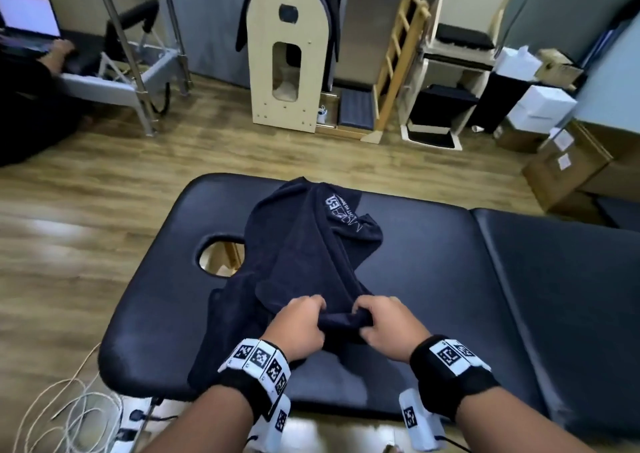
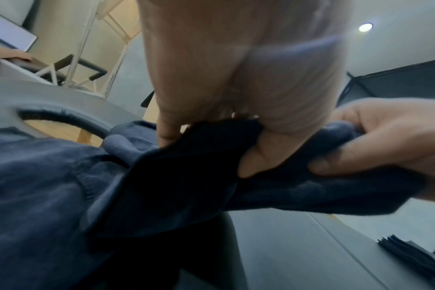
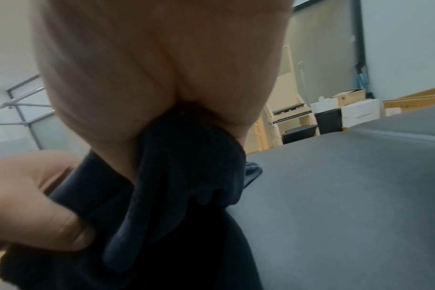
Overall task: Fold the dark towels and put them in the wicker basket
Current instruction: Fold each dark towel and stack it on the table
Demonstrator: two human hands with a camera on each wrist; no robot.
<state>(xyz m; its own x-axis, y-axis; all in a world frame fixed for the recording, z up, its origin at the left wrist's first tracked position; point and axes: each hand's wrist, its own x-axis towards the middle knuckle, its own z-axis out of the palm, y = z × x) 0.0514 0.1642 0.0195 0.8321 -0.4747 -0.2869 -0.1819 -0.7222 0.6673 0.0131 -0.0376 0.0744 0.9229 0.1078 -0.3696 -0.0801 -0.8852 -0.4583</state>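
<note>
A dark navy towel lies crumpled on the black padded massage table, with white lettering near its far end. My left hand and right hand sit close together at the towel's near edge, and each grips a bunched piece of it. In the left wrist view my left hand has its thumb and fingers curled on the dark towel, with the right hand beside it. The right wrist view shows my right hand clamped on the towel. No wicker basket is in view.
The table has an oval face hole left of the towel. A stack of dark folded cloth lies on the table to the right. Wooden exercise equipment and cardboard boxes stand beyond. A person with a laptop sits far left. Cables lie on the floor.
</note>
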